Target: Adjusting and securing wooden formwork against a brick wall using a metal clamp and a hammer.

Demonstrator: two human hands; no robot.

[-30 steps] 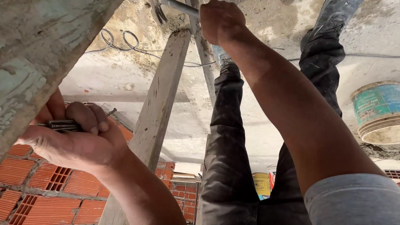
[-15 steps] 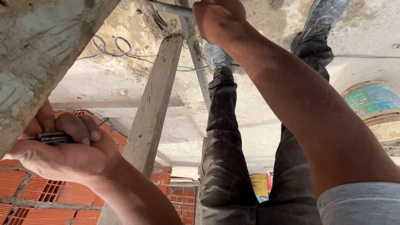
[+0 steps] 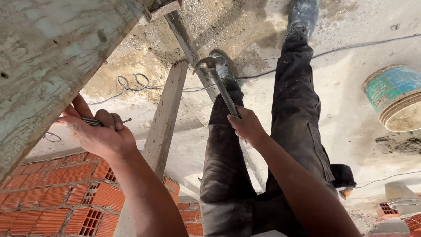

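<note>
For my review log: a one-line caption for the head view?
Right hand grips a claw hammer; left hand pinches nails beside a wooden plank.

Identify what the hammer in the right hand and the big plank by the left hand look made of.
The grey claw hammer in the right hand looks like bare steel: dull metallic sheen on head and slim shaft. The pale wide plank beside the left hand looks like rough wood with visible grain, crusted with what seems dried cement.

A building site: a rough, dusty concrete floor [image 3: 351, 131], stacked hollow red bricks [image 3: 66, 197] at the near left, weathered timber planks [image 3: 48, 66] and props, loose wire [image 3: 136, 83], a mortar-crusted bucket [image 3: 394, 98] far right.
</note>
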